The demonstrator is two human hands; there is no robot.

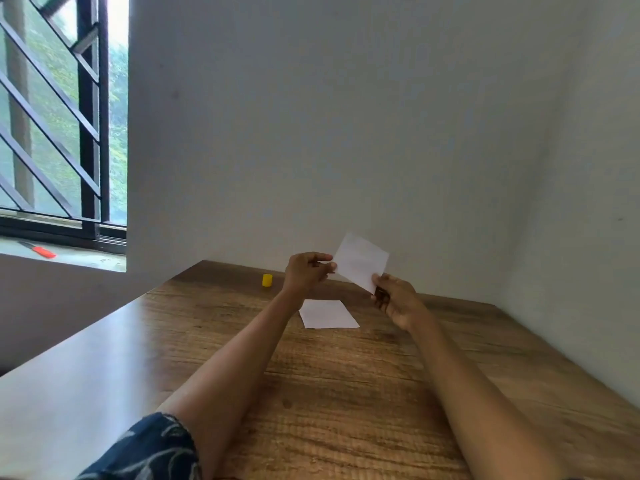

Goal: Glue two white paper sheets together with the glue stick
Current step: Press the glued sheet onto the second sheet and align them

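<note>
A small white paper sheet [360, 259] is held up in the air above the wooden table [346, 393]. My left hand [306, 270] pinches its left edge. My right hand [394, 299] pinches its lower right corner and also grips a dark object [381, 295] in its fingers, which looks like the glue stick body. A second white sheet [329, 314] lies flat on the table below the hands. A yellow cap [267, 280] stands on the table to the left of my left hand.
The table stands in a corner, with white walls [346, 133] behind it and to the right. A barred window [62, 116] is at the far left, with an orange-handled tool [43, 251] on its sill.
</note>
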